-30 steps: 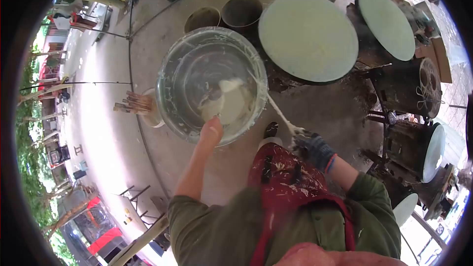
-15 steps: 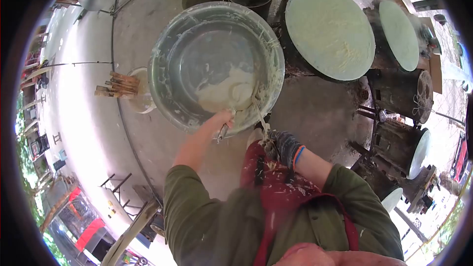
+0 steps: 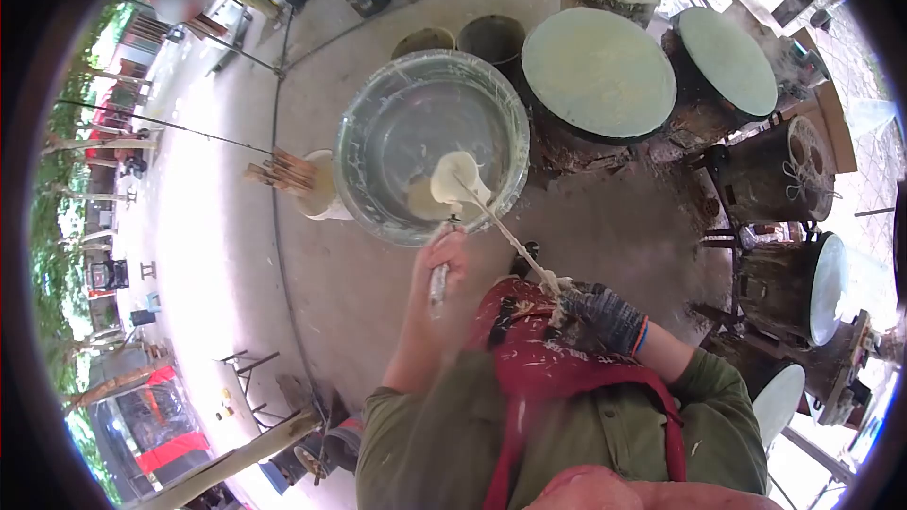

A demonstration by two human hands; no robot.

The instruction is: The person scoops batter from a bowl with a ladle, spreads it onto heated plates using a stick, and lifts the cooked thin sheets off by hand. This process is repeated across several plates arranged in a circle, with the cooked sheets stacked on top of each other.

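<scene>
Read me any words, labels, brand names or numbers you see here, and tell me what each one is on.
None can be read.
The basin, ladle, apron and glove carry no lettering; the apron's pale marks are splatter.
The round griddles are unmarked.
The red panel at lower left is too small and blurred to tell.

a wide metal basin (image 3: 378, 132) sits on the concrete, streaked inside with white batter (a small pool at the bottom). a batter-coated ladle (image 3: 459, 179) leans over its near rim.
</scene>
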